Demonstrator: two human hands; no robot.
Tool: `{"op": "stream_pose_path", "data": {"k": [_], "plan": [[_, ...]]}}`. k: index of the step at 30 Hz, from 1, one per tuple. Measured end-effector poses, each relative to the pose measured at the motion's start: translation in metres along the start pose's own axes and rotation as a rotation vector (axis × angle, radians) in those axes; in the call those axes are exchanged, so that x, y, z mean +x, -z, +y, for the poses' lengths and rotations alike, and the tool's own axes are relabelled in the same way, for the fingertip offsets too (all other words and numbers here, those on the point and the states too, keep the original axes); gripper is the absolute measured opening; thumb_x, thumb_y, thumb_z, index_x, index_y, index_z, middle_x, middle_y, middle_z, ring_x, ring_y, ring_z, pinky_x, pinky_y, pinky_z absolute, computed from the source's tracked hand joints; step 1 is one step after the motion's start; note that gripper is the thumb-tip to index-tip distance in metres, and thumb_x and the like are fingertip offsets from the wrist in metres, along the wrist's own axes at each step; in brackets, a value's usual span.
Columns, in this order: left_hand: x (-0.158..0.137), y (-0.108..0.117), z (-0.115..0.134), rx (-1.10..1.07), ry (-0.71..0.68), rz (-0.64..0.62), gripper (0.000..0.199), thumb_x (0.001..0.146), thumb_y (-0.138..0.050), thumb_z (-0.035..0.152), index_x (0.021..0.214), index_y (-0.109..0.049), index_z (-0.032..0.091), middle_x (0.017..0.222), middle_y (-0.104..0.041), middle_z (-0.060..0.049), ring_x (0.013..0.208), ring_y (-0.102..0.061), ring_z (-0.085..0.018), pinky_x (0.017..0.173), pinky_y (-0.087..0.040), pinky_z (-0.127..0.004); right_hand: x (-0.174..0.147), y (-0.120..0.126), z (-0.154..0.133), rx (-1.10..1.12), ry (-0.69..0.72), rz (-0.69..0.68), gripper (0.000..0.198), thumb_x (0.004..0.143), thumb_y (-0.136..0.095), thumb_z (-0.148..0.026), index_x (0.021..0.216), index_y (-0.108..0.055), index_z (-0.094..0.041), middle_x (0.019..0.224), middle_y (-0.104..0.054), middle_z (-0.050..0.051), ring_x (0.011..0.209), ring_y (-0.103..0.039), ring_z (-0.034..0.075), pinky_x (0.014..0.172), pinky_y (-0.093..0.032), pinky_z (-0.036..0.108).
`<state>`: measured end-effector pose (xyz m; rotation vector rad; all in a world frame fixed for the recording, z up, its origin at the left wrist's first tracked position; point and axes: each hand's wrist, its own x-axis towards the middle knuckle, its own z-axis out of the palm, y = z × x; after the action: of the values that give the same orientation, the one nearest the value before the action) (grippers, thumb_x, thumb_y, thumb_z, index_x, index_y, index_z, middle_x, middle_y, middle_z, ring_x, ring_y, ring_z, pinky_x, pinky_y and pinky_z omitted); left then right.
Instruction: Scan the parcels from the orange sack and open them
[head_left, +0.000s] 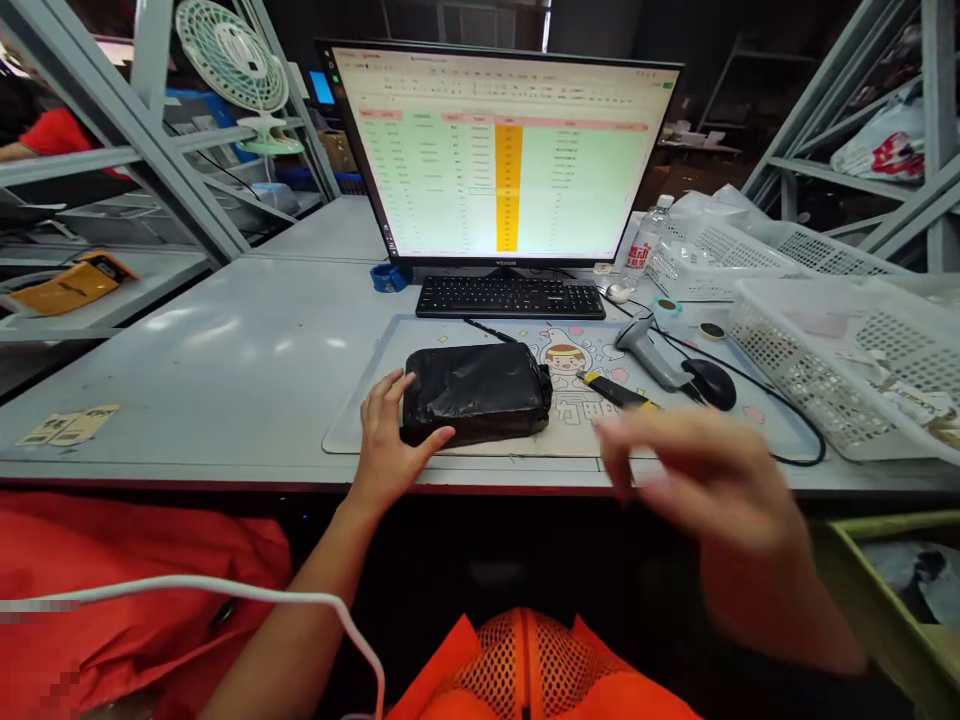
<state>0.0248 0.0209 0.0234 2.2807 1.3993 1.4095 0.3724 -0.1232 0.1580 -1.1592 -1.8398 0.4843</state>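
Left hand (pixel 390 440) in the head view, centre-left of frame: fingers spread, thumb well apart from them, touching the left end of a black-wrapped package (pixel 476 390). Right hand (pixel 705 480), lower right of centre: motion-blurred, fingers bent, near the table's front edge; cannot tell how wide the grip is or whether anything is in it.

Package lies flat just below frame centre, on a printed desk mat (pixel 435 333), crumpled wrap at its right end. Dark pen (pixel 490 330) just above it. Yellow-and-black utility knife (pixel 619 390) to its right, apart from it, lower end near the right hand. Farther right on the mat: grey barcode scanner (pixel 651 355), black computer mouse (pixel 709 384) beside its handle end.

Upper centre: monitor (pixel 450 160) showing a spreadsheet, one column orange; black keyboard (pixel 510 298) below the screen. Blue tape roll (pixel 390 278) left of keyboard. Clear plastic bottle (pixel 646 240) right of monitor. White perforated basket (pixel 795 390) at right edge. Pale green fan (pixel 232 55) upper left. Two yellowish labels (pixel 67 425) on the grey table (pixel 225 360), left side. Red fabric (pixel 135 590) lower left, white cable (pixel 225 590) across it. Orange mesh garment (pixel 517 660) bottom centre.
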Motion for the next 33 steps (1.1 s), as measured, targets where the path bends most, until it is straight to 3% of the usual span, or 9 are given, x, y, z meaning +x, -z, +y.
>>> {"op": "stream_pose_path", "data": {"k": [4, 8, 10, 13, 18, 22, 25, 30, 33], "plan": [[0.003, -0.001, -0.006, -0.056, 0.399, -0.231, 0.117, 0.083, -0.083, 0.067, 0.173, -0.024, 0.023, 0.167, -0.046, -0.020, 0.150, -0.051, -0.042, 0.121, -0.047, -0.056, 0.042, -0.002, 0.119, -0.614, -0.248, 0.015, 0.050, 0.098, -0.062, -0.042, 0.141, -0.071, -0.018, 0.129, -0.072, 0.019, 0.116, -0.067, 0.036, 0.103, -0.055, 0.053], [0.004, -0.003, -0.002, -0.015, 0.474, -0.322, 0.108, 0.087, -0.078, 0.064, 0.173, -0.029, 0.020, 0.152, -0.063, -0.018, 0.139, -0.062, -0.043, 0.114, -0.052, -0.052, 0.033, -0.002, 0.185, -0.846, -0.371, -0.074, 0.053, 0.102, -0.048, -0.035, 0.144, -0.067, -0.009, 0.132, -0.070, 0.025, 0.120, -0.065, 0.040, 0.104, -0.053, 0.055], [0.004, -0.003, 0.000, -0.023, 0.434, -0.309, 0.097, 0.089, -0.076, 0.062, 0.168, -0.040, 0.019, 0.145, -0.069, -0.016, 0.136, -0.065, -0.040, 0.115, -0.052, -0.048, 0.037, 0.001, 0.178, -0.751, -0.308, -0.016, 0.053, 0.104, -0.041, -0.034, 0.144, -0.066, -0.010, 0.122, -0.075, 0.022, 0.111, -0.070, 0.036, 0.099, -0.056, 0.051], [0.003, -0.002, 0.001, -0.054, 0.390, -0.297, 0.078, 0.092, -0.075, 0.059, 0.157, -0.057, 0.019, 0.133, -0.075, -0.012, 0.129, -0.069, -0.036, 0.114, -0.053, -0.044, 0.074, -0.008, 0.132, -0.551, -0.190, -0.028, 0.054, 0.108, -0.038, -0.038, 0.150, -0.064, -0.016, 0.103, -0.080, 0.013, 0.090, -0.075, 0.030, 0.089, -0.059, 0.044], [0.001, -0.001, 0.001, -0.061, 0.332, -0.269, 0.060, 0.095, -0.073, 0.055, 0.141, -0.068, 0.018, 0.128, -0.076, -0.013, 0.123, -0.071, -0.035, 0.110, -0.054, -0.042, 0.169, -0.082, 0.046, -0.482, 0.072, -0.325, 0.043, 0.108, -0.047, -0.033, 0.141, -0.073, -0.026, 0.119, -0.081, 0.008, 0.104, -0.075, 0.027, 0.096, -0.056, 0.039], [-0.001, -0.003, 0.000, -0.056, 0.279, -0.261, 0.057, 0.098, -0.071, 0.055, 0.139, -0.069, 0.016, 0.130, -0.075, -0.015, 0.125, -0.070, -0.035, 0.109, -0.055, -0.043, 0.200, -0.127, 0.023, -0.623, 0.053, -0.504, 0.040, 0.108, -0.046, -0.024, 0.131, -0.079, -0.023, 0.116, -0.081, 0.010, 0.100, -0.075, 0.029, 0.089, -0.054, 0.037], [-0.004, -0.005, -0.004, -0.036, 0.265, -0.283, 0.061, 0.099, -0.068, 0.058, 0.141, -0.067, 0.014, 0.138, -0.071, -0.018, 0.131, -0.067, -0.036, 0.115, -0.052, -0.048, 0.179, -0.103, 0.024, -0.675, 0.035, -0.530, 0.038, 0.107, -0.048, -0.025, 0.128, -0.081, -0.025, 0.109, -0.082, 0.009, 0.089, -0.075, 0.028, 0.079, -0.053, 0.036], [0.001, 0.007, -0.010, -0.020, 0.275, -0.354, 0.075, 0.093, -0.072, 0.066, 0.147, -0.064, 0.014, 0.147, -0.067, -0.019, 0.136, -0.063, -0.038, 0.117, -0.050, -0.049, 0.099, 0.013, 0.057, -0.761, -0.045, -0.498, 0.037, 0.104, -0.055, -0.045, 0.128, -0.082, -0.037, 0.094, -0.083, 0.005, 0.069, -0.071, 0.026, 0.064, -0.049, 0.036], [0.024, 0.022, -0.001, 0.002, 0.259, -0.292, 0.084, 0.092, -0.067, 0.077, 0.150, -0.062, 0.017, 0.139, -0.071, -0.016, 0.131, -0.066, -0.039, 0.114, -0.052, -0.051, 0.063, 0.053, 0.094, -0.840, -0.171, -0.349, 0.045, 0.105, -0.050, -0.054, 0.134, -0.079, -0.035, 0.095, -0.082, 0.008, 0.075, -0.074, 0.030, 0.068, -0.053, 0.040]]}}
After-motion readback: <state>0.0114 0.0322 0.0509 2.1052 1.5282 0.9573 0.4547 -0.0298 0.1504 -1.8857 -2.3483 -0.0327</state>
